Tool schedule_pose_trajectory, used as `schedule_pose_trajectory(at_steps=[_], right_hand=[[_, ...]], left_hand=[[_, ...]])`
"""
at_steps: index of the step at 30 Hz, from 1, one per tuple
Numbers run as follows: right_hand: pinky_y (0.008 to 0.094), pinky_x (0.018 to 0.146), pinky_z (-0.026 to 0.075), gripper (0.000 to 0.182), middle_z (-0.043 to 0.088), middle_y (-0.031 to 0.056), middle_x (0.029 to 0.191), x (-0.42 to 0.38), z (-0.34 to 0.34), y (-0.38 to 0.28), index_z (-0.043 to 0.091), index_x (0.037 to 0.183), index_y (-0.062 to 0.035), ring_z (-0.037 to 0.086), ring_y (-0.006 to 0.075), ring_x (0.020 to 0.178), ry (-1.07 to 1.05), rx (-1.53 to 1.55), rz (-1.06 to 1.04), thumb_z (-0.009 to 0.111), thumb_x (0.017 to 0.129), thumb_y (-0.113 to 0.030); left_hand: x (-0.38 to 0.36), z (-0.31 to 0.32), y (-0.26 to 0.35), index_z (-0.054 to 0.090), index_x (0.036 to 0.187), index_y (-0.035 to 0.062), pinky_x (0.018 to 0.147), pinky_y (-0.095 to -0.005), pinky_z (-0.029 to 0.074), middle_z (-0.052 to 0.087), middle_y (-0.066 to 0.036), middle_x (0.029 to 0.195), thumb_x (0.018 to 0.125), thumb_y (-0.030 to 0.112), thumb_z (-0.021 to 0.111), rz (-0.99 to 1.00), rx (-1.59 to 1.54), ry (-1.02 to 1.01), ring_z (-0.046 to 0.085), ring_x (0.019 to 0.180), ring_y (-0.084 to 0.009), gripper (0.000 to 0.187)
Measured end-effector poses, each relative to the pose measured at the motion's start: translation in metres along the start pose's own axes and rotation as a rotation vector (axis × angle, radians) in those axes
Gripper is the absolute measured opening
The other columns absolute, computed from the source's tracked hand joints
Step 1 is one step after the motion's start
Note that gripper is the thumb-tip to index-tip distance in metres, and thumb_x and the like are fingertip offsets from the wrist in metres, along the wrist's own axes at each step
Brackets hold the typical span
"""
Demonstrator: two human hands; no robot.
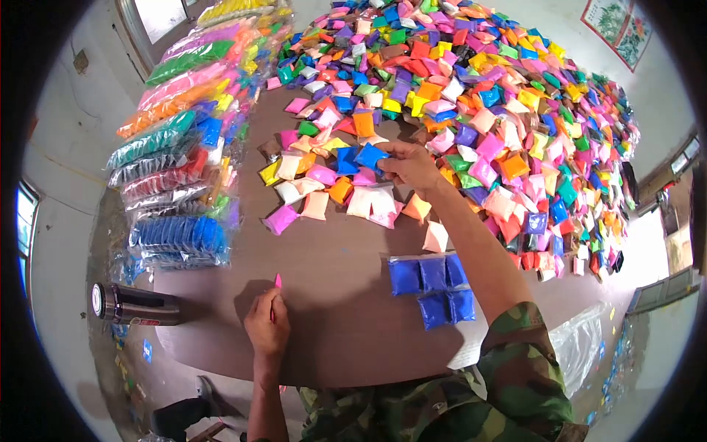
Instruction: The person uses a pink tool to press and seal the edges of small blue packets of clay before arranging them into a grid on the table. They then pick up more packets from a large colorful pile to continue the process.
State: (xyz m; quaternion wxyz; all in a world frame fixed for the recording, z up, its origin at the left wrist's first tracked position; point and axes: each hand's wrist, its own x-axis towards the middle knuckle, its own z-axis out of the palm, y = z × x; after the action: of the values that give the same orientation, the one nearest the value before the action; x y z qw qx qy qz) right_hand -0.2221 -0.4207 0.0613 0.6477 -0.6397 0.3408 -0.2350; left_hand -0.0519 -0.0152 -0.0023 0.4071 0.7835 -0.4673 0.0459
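My right hand (414,169) reaches to the near side of the pile, its thumb and fingers closed on the edge of a small blue packet (370,156). Right beside that one lies another blue packet (346,160), among pink, orange and white ones. My left hand (266,322) is curled near the table's front, around a thin pink tool (278,281) with its pointed end sticking up; I cannot make out its kind. Several dark blue packets (434,274) lie grouped on the table under my right forearm.
A large heap of colourful packets (479,110) covers the back and right of the table (353,309). Clear bags sorted by colour (180,239) are stacked along the left. A dark metal flask (140,305) lies on its side at the left edge. Paper (468,352) is at the front.
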Motion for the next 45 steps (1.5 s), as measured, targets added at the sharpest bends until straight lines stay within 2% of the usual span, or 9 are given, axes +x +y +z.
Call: schedule_pose_trajectory(at_steps=[10, 12, 14, 16, 25, 33, 37, 40, 45], right_hand=[[0.0332, 0.074, 0.06, 0.05, 0.077, 0.0095, 0.109, -0.024, 0.019, -0.006, 0.069, 0.146, -0.0069, 0.073, 0.0165, 0.082, 0.091, -0.52, -0.342, 0.075, 0.098, -0.019], [0.0483, 0.09, 0.061, 0.041, 0.075, 0.0245, 0.127, -0.048, 0.006, -0.019, 0.077, 0.13, -0.0068, 0.077, 0.0393, 0.104, 0.177, -0.658, -0.263, 0.073, 0.095, -0.027], [0.0502, 0.089, 0.061, 0.035, 0.077, 0.0242, 0.122, -0.061, -0.016, -0.02, 0.079, 0.124, -0.0076, 0.076, 0.0416, 0.104, 0.274, -0.829, -0.234, 0.073, 0.094, -0.026], [0.0507, 0.086, 0.061, 0.031, 0.079, 0.0231, 0.11, -0.067, -0.048, 0.002, 0.08, 0.119, -0.0082, 0.077, 0.0412, 0.101, 0.437, -0.979, -0.377, 0.072, 0.094, -0.025], [0.0545, 0.08, 0.06, 0.028, 0.076, 0.0201, 0.089, -0.029, -0.019, -0.006, 0.083, 0.112, -0.0121, 0.075, 0.0446, 0.087, 0.245, -0.946, -0.5, 0.065, 0.098, -0.029], [0.0476, 0.091, 0.059, 0.062, 0.08, 0.0195, 0.109, 0.07, 0.039, -0.019, 0.079, 0.114, -0.0053, 0.076, 0.0404, 0.103, 0.147, -1.087, -0.299, 0.072, 0.092, -0.063], [0.0435, 0.091, 0.061, 0.069, 0.081, 0.018, 0.111, 0.092, 0.041, -0.002, 0.078, 0.132, -0.0076, 0.078, 0.0325, 0.101, 0.037, -1.112, -0.288, 0.08, 0.086, -0.058], [0.0433, 0.099, 0.06, 0.059, 0.081, 0.0141, 0.117, 0.091, 0.033, -0.013, 0.082, 0.125, -0.0162, 0.078, 0.0325, 0.11, 0.023, -1.023, -0.309, 0.078, 0.082, -0.056], [0.0376, 0.081, 0.056, 0.04, 0.077, 0.0118, 0.095, 0.026, 0.012, -0.067, 0.078, 0.112, 0.0004, 0.071, 0.0216, 0.088, 0.158, -0.679, -0.435, 0.083, 0.086, -0.03]], left_hand=[[-0.002, -0.001, -0.001, 0.076, 0.115, 0.0009, 0.082, -0.0461, 0.06, 0.076, -0.02, 0.103, 0.099, 0.003, 0.067, -0.018, -0.02, -0.008, 0.075, 0.093, -0.0375, 0.018], [-0.003, -0.001, -0.001, 0.076, 0.115, 0.0008, 0.082, -0.046, 0.059, 0.076, -0.02, 0.103, 0.099, 0.003, 0.067, -0.026, -0.027, -0.009, 0.075, 0.092, -0.0375, 0.018], [-0.002, 0.0, 0.0, 0.076, 0.115, 0.0009, 0.082, -0.046, 0.059, 0.076, -0.02, 0.103, 0.099, 0.002, 0.067, -0.036, -0.029, -0.017, 0.075, 0.092, -0.0377, 0.019], [-0.002, -0.002, 0.001, 0.076, 0.115, 0.0013, 0.082, -0.046, 0.059, 0.076, -0.02, 0.103, 0.099, 0.002, 0.067, -0.064, -0.014, -0.032, 0.075, 0.092, -0.0382, 0.019], [-0.005, 0.0, -0.006, 0.076, 0.116, 0.0021, 0.081, -0.0442, 0.059, 0.075, -0.02, 0.1, 0.099, 0.001, 0.067, -0.106, -0.002, -0.046, 0.074, 0.089, -0.0381, 0.019], [-0.005, -0.001, -0.004, 0.076, 0.119, 0.0024, 0.079, -0.0409, 0.058, 0.075, -0.018, 0.099, 0.103, 0.002, 0.067, -0.091, -0.015, -0.06, 0.074, 0.086, -0.0335, 0.018], [0.0, -0.002, -0.001, 0.076, 0.117, 0.0022, 0.078, -0.0414, 0.058, 0.075, -0.017, 0.099, 0.103, 0.001, 0.066, -0.051, 0.0, -0.052, 0.074, 0.086, -0.0334, 0.017], [0.004, -0.004, 0.002, 0.076, 0.116, 0.0023, 0.078, -0.042, 0.058, 0.075, -0.018, 0.098, 0.102, 0.001, 0.066, -0.027, 0.023, -0.049, 0.074, 0.085, -0.0344, 0.017], [0.002, -0.002, -0.004, 0.076, 0.116, 0.0021, 0.077, -0.0423, 0.058, 0.075, -0.018, 0.097, 0.101, 0.001, 0.066, 0.052, 0.024, -0.022, 0.074, 0.085, -0.0353, 0.017]])
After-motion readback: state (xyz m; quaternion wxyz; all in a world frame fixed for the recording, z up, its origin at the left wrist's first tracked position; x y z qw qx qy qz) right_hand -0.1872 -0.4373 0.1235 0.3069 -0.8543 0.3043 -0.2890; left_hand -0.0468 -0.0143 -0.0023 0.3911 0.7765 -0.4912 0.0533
